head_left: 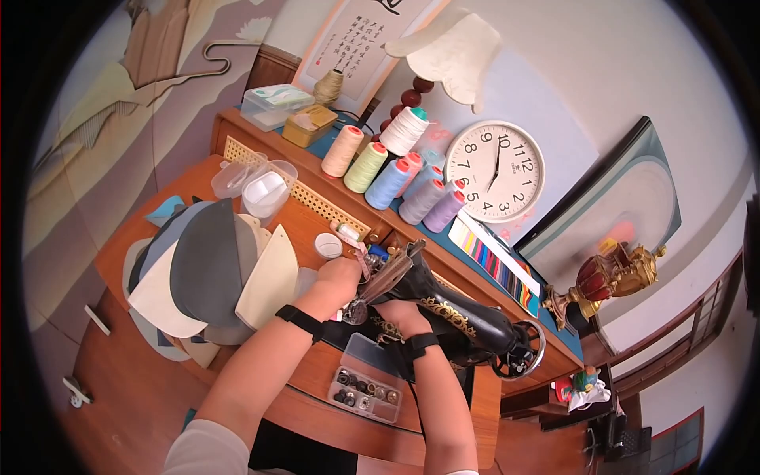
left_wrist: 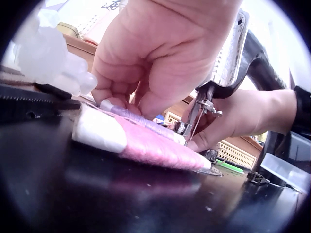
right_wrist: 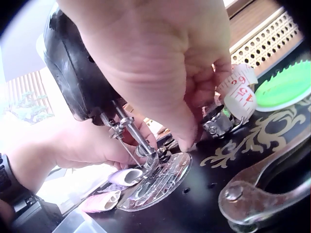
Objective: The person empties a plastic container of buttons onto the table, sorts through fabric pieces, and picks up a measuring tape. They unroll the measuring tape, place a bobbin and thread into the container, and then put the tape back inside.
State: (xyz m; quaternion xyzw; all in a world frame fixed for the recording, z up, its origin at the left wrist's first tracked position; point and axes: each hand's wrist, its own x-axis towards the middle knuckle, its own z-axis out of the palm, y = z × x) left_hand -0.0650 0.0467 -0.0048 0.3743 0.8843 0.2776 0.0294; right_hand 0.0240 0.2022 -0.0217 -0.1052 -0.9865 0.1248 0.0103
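A black sewing machine (head_left: 451, 309) with gold ornament stands on the wooden table. My left hand (head_left: 340, 273) reaches to the left side of its needle, the fingers curled down close to a purple thread spool (left_wrist: 150, 124). A pink thread spool (left_wrist: 155, 145) lies beside it on the black bed. Under the machine's arm, my right hand (head_left: 402, 317) is at the needle (right_wrist: 129, 153), thumb tip low by the round metal needle plate (right_wrist: 165, 184). A white tape measure (right_wrist: 240, 92) curls just past its fingers. What either hand pinches I cannot tell.
Layered grey and cream pieces (head_left: 214, 261) lie left of the machine. In front is an open clear box (head_left: 366, 388) of small round metal parts. Several thread cones (head_left: 384, 182) line the back ledge. A hinged metal tool (right_wrist: 243, 194) and a green toothed disc (right_wrist: 286, 87) are near the right hand.
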